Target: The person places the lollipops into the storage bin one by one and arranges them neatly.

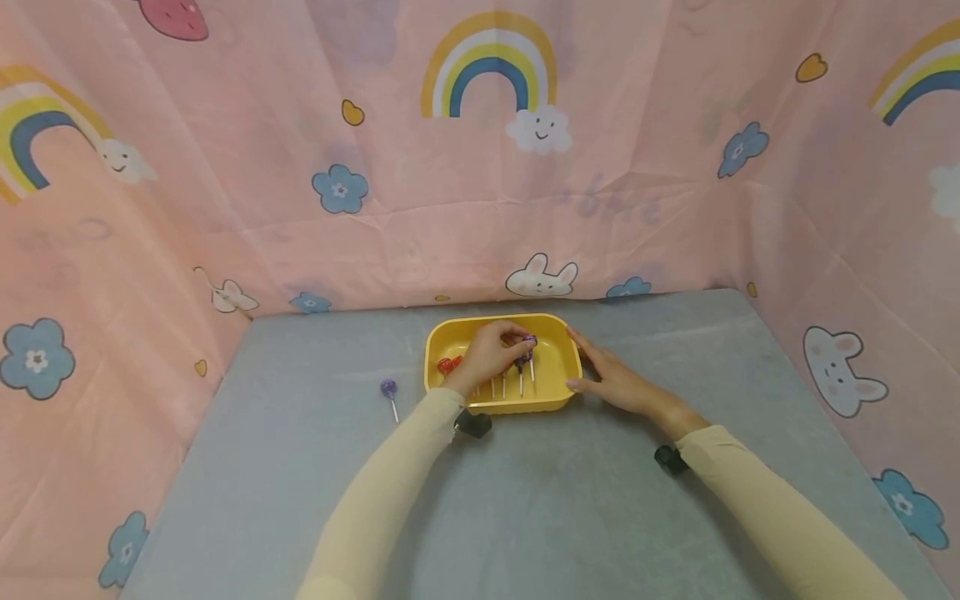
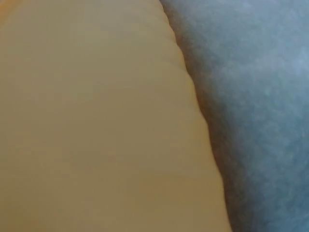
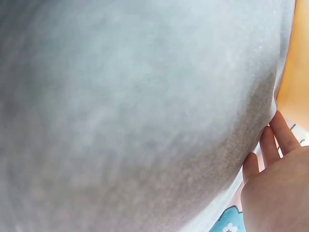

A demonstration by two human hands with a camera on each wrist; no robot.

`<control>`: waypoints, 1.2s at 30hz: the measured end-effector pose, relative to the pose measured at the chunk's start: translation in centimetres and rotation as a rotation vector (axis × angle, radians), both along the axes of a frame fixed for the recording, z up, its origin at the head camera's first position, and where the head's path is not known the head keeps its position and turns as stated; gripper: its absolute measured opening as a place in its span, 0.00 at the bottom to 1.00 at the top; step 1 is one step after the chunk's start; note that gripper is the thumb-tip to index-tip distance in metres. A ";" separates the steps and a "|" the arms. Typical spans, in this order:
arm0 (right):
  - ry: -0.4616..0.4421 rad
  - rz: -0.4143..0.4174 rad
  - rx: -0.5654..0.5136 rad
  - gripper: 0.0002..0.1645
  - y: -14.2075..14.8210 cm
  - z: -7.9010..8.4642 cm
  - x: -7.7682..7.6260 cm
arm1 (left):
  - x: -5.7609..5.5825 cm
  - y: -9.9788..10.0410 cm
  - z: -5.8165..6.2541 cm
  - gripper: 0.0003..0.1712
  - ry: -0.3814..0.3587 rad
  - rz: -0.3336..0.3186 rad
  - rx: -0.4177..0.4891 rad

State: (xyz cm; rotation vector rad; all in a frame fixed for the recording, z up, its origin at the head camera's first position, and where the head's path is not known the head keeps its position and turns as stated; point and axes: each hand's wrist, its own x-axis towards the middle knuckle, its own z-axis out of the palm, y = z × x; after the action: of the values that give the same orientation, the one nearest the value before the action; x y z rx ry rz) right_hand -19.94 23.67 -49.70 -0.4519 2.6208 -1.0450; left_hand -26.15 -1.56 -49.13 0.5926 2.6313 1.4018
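A yellow plastic tray (image 1: 557, 367) sits on the grey table near its back edge. In the head view my left hand (image 1: 489, 354) reaches over the tray and pinches a purple-wrapped lollipop (image 1: 532, 342), its white stick pointing down. Beneath and beside this hand, several lollipops lie in the tray; red-wrapped ones (image 1: 446, 365) are at the left, and a dark purple one (image 1: 520, 364) is next to the pinched one. My right hand (image 1: 618, 383) rests against the tray's right end, fingers extended. Left of the tray, another purple lollipop (image 1: 388, 387) lies on the table.
The grey table (image 1: 570, 500) extends around the tray. Behind it hangs a pink curtain (image 1: 405, 250) printed with rainbows, flowers and rabbits, with more fabric at both sides. The left wrist view is filled mainly by the tray's yellow outer wall (image 2: 96, 121).
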 end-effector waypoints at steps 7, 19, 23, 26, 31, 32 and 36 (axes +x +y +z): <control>0.003 0.002 -0.004 0.56 0.0 0.1 -0.1 | 0.0 0.0 -0.1 0.16 0.021 0.002 -0.020; 0.013 0.006 0.006 0.56 0.3 -0.1 -0.1 | -0.1 0.2 -0.4 0.16 0.023 -0.009 -0.058; 0.019 0.009 0.007 0.56 0.3 -0.1 -0.1 | 0.1 0.3 -0.1 0.16 0.001 -0.016 -0.056; 0.025 0.013 -0.003 0.56 0.4 -0.1 -0.1 | 0.2 0.4 0.2 0.16 -0.003 -0.018 -0.074; 0.036 0.024 -0.012 0.56 0.3 0.1 -0.1 | 0.3 0.7 0.6 0.16 0.007 -0.016 -0.133; 0.035 0.024 -0.006 0.56 0.3 0.1 0.0 | 0.4 0.8 0.6 0.16 0.012 -0.014 -0.146; 0.025 0.017 0.007 0.56 0.2 0.0 0.0 | 0.4 0.8 0.3 0.15 0.028 0.000 -0.171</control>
State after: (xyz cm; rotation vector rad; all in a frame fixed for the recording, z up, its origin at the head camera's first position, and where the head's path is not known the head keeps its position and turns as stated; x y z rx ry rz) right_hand -19.97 23.86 -49.71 -0.4888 2.6369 -1.0312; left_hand -25.78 -0.77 -48.81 0.5957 2.7355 1.1611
